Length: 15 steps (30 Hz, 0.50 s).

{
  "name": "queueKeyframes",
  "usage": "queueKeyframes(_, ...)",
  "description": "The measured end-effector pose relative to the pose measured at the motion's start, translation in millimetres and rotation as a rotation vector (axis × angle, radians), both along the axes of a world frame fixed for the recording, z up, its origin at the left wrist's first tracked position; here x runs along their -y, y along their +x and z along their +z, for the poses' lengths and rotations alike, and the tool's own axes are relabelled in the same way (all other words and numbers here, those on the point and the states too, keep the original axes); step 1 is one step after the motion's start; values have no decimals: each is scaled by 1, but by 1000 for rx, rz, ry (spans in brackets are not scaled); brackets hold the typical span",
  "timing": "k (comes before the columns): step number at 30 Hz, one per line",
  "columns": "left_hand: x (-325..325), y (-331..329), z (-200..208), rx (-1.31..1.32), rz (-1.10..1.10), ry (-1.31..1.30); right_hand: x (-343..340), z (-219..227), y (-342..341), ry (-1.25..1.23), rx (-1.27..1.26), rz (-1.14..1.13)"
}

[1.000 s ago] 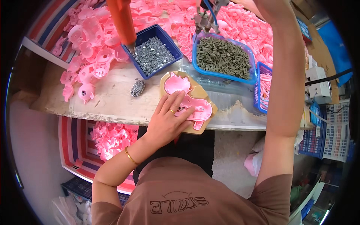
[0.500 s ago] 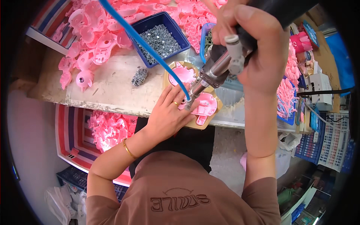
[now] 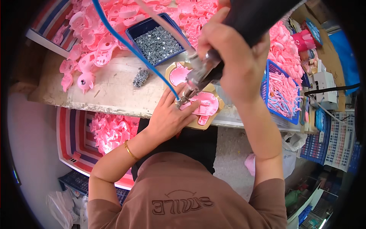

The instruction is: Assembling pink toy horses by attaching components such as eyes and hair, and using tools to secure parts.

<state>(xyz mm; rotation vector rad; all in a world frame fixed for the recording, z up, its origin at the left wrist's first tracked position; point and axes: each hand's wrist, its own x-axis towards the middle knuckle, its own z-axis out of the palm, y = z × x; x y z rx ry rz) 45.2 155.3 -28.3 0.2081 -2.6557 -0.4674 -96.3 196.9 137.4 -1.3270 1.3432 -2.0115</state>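
My right hand (image 3: 242,63) is wrapped round a thick black screwdriver (image 3: 263,17) with a metal nose, which tilts down to the left. A blue hose (image 3: 126,42) runs to its tip. That tip meets a pink plastic toy shell (image 3: 209,104) lying in a tan holding block (image 3: 199,125), close to my left fingers. My left hand (image 3: 166,114) rests over the block's left side, fingers spread and pressing on the pink part; they partly hide it. A second pink shell (image 3: 178,74) sits in the far part of the block.
Behind the block stands a dark blue tray (image 3: 174,59) of small grey screws, with a small screw clump (image 3: 141,78) beside it. Pink shells (image 3: 103,42) heap up at the back left. On the right is a blue basket (image 3: 271,103) of thin pink and blue pieces. A striped bin (image 3: 70,137) stands below.
My right hand and the screwdriver have moved left, carrying the tip a little left over the block. The hose has shifted left with it. My left hand stays almost in place.
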Motion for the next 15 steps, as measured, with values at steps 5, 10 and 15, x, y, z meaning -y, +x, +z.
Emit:
queueKeyframes(5, 1, 3, 7, -61, -45, 44, -6, 29, -16, -3, 159, -106)
queueKeyframes(10, 10, 9, 14, -128, -130, 63, 4, 78, -76, -125, -156, -278)
queueKeyframes(15, 34, 43, 90, -32, -242, 394, 14, 80, -127, 147, -252, -74)
